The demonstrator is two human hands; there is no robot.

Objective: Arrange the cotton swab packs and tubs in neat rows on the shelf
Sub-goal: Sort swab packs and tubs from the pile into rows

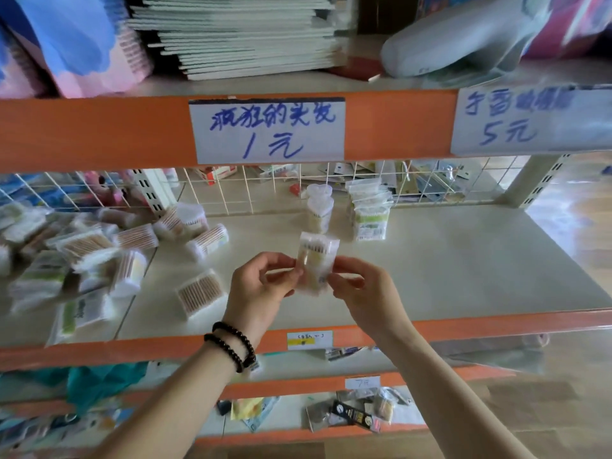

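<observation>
At frame centre, my left hand [261,286] and right hand [357,286] pinch a small clear plastic swab pack [316,263]; I'd square it upright beside the standing green-labelled packs [369,213] upper centre.

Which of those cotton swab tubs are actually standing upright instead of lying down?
Only the heart-lidded tubs at the back, left of the row of green-labelled packs, stand upright. The round tubs scattered on the left lie on their sides.
</observation>
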